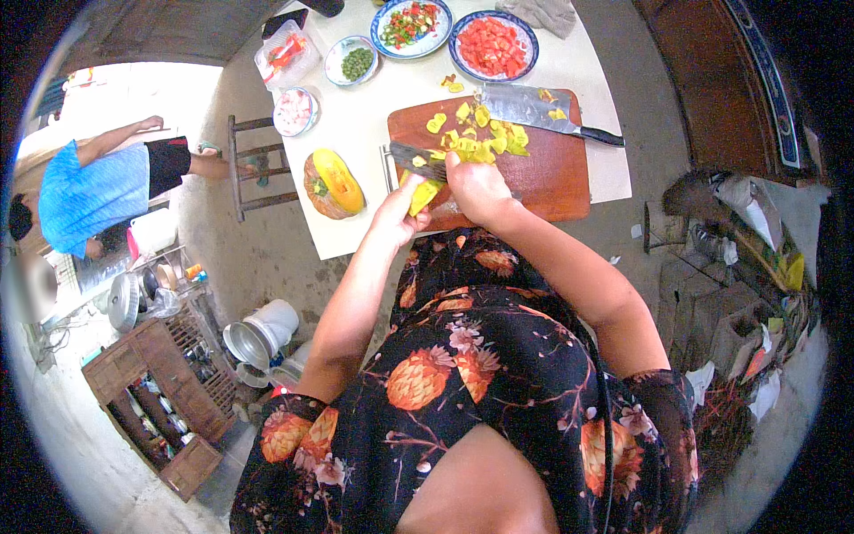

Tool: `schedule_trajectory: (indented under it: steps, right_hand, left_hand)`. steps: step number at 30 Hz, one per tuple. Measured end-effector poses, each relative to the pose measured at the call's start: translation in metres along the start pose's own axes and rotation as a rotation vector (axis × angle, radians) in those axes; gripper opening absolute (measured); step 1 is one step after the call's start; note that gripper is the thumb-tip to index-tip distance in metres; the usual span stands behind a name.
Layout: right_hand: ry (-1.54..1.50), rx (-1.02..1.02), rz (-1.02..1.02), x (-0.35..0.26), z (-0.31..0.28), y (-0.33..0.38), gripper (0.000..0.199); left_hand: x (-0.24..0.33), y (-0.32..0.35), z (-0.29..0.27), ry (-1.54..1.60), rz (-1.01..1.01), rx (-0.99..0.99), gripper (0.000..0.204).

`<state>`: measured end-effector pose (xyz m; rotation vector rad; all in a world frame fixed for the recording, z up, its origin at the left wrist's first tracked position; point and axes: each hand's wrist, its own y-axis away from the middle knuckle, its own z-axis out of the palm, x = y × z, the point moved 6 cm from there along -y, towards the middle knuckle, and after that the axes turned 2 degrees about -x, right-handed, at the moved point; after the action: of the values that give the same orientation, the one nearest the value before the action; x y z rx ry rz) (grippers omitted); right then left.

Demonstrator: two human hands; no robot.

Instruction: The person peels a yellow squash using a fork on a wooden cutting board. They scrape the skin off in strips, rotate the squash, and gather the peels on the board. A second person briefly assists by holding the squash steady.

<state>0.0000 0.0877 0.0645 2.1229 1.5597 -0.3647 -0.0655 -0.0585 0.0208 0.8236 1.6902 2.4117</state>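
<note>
Here, the left hand (pixel 397 212) pinches the near end of a yellow squash wedge (pixel 423 196) at the near edge of the wooden cutting board (pixel 551 173). The wedge's long axis runs up toward the right hand (pixel 476 187), which is clenched around a slicer (pixel 418 160) just beyond it.

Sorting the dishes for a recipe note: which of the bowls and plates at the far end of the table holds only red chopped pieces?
The blue-rimmed plate nearest the cleaver. The other dishes hold mixed, green or pinkish pieces.
</note>
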Motion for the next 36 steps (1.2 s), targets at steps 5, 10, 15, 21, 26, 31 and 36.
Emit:
schedule_trajectory:
  steps: [5,10,15,21,26,31,36]
  right_hand:
    - [-0.109,-0.081,0.137,0.044,0.018,0.000,0.026]
    - [-0.251,-0.016,0.219,0.047,0.018,0.013,0.023]
    - [-0.335,-0.011,0.167,0.041,0.022,0.020,0.023]
    - [-0.423,0.029,0.144,0.037,0.029,0.018,0.024]
    - [-0.388,0.023,0.120,0.020,0.013,0.025,0.020]
    - [-0.239,0.070,-0.039,-0.014,-0.009,0.039,0.021]
    - [-0.328,0.127,-0.017,-0.007,-0.001,0.040,0.023]
  left_hand:
    - [-0.031,0.024,0.025,-0.179,0.140,0.120,0.051]
    - [-0.024,0.013,0.015,-0.024,0.011,-0.049,0.056]
    - [0.012,0.029,0.020,-0.208,0.129,0.086,0.066]
    - [0.028,0.020,0.012,-0.547,0.320,0.257,0.072]
    - [0.020,0.027,0.018,-0.133,0.096,0.048,0.059]
    - [-0.002,0.011,0.009,-0.015,0.125,-0.010,0.053]
    - [-0.006,0.006,0.000,-0.001,0.159,0.036,0.058]
